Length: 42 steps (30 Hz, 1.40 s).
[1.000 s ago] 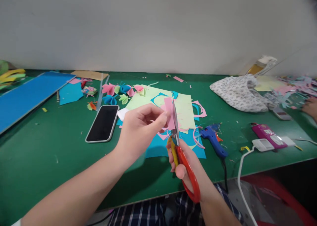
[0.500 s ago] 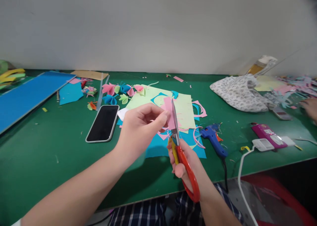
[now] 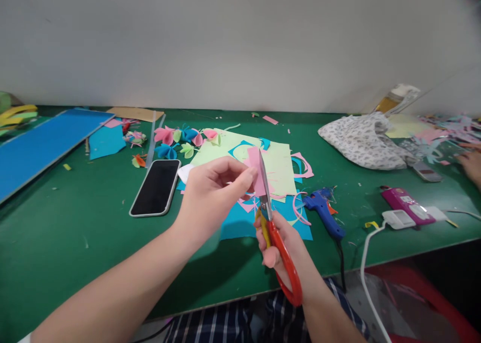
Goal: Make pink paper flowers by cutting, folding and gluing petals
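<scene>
My left hand point(image 3: 210, 195) pinches a small pink paper strip point(image 3: 256, 170) upright above the green table point(image 3: 75, 223). My right hand point(image 3: 287, 250) grips red-and-yellow scissors point(image 3: 276, 240), their blades pointing up along the strip's right edge. Under both hands lie a blue sheet point(image 3: 240, 220) and a pale green sheet point(image 3: 280, 170) with round holes cut out and pink curved offcuts point(image 3: 305, 165).
A black phone point(image 3: 156, 187) lies left of my hands, with paper flowers point(image 3: 180, 138) behind it. A blue glue gun point(image 3: 323, 210), a pink device point(image 3: 406, 205), a white adapter with cable point(image 3: 398, 220) and a patterned cloth bag point(image 3: 363, 140) are right. Another person's hand point(image 3: 471, 162) rests far right. A blue board point(image 3: 41, 145) lies left.
The scissor blades have crept slightly up and left along the pink strip. The other person's hand at the far right shifted a little.
</scene>
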Available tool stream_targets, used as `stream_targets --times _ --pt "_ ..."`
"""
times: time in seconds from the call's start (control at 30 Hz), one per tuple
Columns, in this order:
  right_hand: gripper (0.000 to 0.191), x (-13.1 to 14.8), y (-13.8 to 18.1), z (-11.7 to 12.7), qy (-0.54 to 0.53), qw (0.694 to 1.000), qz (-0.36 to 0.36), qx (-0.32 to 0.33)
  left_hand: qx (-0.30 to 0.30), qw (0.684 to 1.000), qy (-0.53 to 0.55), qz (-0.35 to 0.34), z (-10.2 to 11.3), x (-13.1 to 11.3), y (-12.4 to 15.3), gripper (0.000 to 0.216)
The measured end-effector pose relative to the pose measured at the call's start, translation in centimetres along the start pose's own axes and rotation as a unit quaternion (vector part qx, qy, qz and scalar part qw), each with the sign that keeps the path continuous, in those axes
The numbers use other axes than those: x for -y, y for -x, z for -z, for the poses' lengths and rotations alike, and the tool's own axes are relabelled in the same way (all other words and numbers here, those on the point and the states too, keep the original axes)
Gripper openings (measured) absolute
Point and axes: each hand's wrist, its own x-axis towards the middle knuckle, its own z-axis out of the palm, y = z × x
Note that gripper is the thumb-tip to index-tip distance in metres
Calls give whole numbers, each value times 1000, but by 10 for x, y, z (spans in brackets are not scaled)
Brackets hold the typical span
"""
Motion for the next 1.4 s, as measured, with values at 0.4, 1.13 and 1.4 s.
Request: stream_targets --times 0.4,1.13,1.4 --pt "57 -5 -5 -2 -18 999 -14 -41 15 1000 22 12 2 1 -3 15" --pt "80 -3 3 2 40 998 -15 48 -27 1000 -1 -10 3 1 -4 14" --pt "77 -6 4 7 85 994 19 62 -4 1000 3 -2 4 0 -1 17"
